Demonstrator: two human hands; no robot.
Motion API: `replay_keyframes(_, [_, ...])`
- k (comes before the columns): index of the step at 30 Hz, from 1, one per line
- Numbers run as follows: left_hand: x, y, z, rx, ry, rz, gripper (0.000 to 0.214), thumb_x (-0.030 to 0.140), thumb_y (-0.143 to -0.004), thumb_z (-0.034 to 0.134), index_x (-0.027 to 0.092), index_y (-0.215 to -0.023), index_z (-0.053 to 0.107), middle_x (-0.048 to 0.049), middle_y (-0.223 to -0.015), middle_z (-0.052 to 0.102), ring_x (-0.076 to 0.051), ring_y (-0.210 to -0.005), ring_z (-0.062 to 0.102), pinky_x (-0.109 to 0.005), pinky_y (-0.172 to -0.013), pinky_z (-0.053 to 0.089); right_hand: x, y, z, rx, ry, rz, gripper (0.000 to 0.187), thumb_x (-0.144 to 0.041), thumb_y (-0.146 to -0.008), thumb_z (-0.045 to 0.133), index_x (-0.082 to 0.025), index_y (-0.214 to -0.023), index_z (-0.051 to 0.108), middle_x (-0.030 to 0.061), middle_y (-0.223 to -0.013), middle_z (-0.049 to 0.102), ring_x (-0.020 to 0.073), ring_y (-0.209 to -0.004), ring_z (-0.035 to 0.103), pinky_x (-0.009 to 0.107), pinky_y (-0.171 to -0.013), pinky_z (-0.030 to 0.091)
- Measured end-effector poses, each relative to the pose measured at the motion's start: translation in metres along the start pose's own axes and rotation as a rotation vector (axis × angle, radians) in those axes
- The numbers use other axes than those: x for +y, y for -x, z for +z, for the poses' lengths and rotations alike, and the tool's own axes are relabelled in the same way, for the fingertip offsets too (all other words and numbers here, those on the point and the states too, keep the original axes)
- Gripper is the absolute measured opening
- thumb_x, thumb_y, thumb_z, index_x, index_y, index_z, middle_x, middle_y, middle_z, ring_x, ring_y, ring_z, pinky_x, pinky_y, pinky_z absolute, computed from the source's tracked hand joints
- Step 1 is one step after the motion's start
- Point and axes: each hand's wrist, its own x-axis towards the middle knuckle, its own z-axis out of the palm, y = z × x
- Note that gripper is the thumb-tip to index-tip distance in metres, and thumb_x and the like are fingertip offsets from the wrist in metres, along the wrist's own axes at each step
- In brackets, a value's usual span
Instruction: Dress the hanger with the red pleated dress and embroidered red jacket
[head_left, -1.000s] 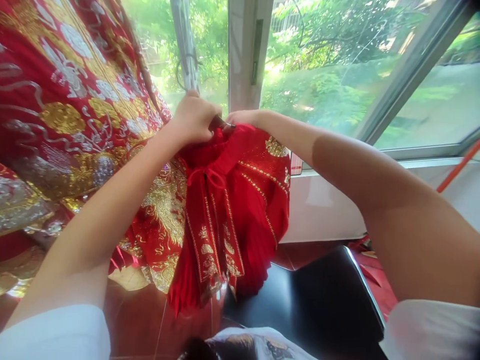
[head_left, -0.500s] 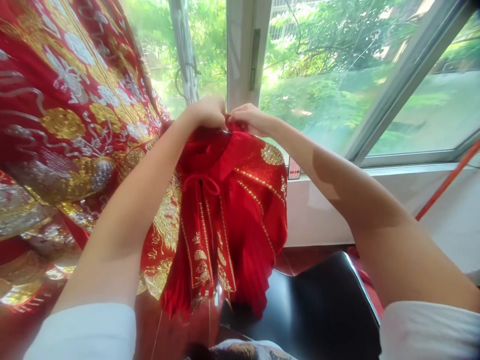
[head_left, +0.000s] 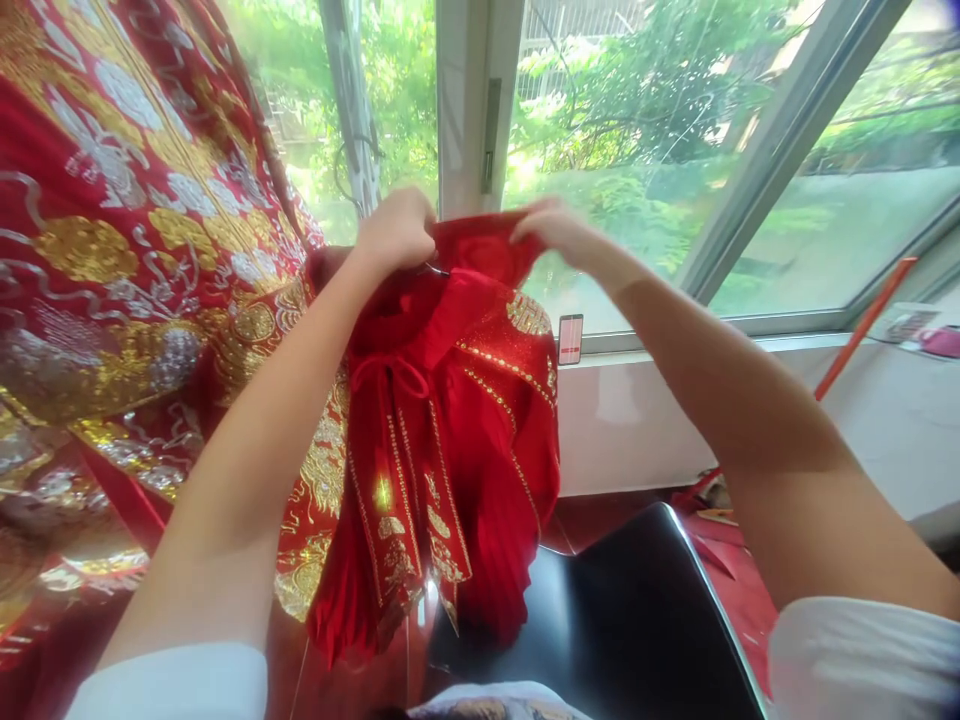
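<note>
Both my hands are raised in front of the window, gripping the top edge of a red pleated garment (head_left: 457, 420) with gold embroidery and a tied red ribbon. My left hand (head_left: 395, 231) is closed on the garment's top at the left, where a thin dark hanger part shows. My right hand (head_left: 551, 226) pinches the red waistband and stretches it to the right. The skirt hangs down from my hands over the dark seat.
A large red robe (head_left: 135, 260) with gold and silver embroidery hangs at the left. A black chair seat (head_left: 637, 630) lies below. The window frame (head_left: 469, 100) and white sill wall (head_left: 637, 410) stand behind. An orange rod (head_left: 862, 330) leans at the right. A small red-screened device (head_left: 570, 338) sits on the sill.
My right hand has moved to the right, away from my left hand, and stretched the red waistband out between them. The view has shifted a little upward.
</note>
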Motion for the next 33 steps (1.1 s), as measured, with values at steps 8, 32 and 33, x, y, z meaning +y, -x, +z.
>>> replay_keyframes(8, [-0.003, -0.002, 0.011, 0.127, -0.065, 0.064, 0.027, 0.024, -0.071, 0.056, 0.019, -0.094, 0.070, -0.0083, -0.082, 0.064, -0.023, -0.085, 0.059, -0.033, -0.071, 0.044, 0.017, -0.007, 0.018, 0.217, -0.094, -0.074, 0.013, -0.023, -0.090, 0.048, -0.016, -0.091, 0.059, -0.0020, -0.072, 0.058, 0.0127, -0.073, 0.055, 0.028, -0.074, 0.047])
replay_keyframes(32, [0.051, 0.071, 0.105, 0.174, -0.179, 0.470, 0.046, 0.020, -0.094, 0.031, 0.023, -0.131, 0.059, -0.0065, -0.140, 0.056, -0.023, -0.135, 0.045, -0.045, -0.114, 0.032, 0.045, 0.039, -0.060, 0.294, 0.456, -0.248, 0.039, -0.044, -0.078, 0.068, -0.020, -0.055, 0.047, -0.0031, -0.054, 0.039, 0.0131, -0.060, 0.039, 0.031, -0.063, 0.035])
replay_keyframes(33, [0.047, 0.072, 0.114, 0.179, -0.213, 0.442, 0.049, 0.017, -0.095, 0.028, 0.023, -0.135, 0.055, -0.0057, -0.144, 0.053, -0.022, -0.138, 0.042, -0.045, -0.116, 0.031, 0.028, 0.049, -0.069, 0.324, 0.472, -0.291, 0.036, -0.041, -0.075, 0.071, -0.021, -0.056, 0.048, -0.0022, -0.056, 0.042, 0.0142, -0.061, 0.041, 0.032, -0.065, 0.036])
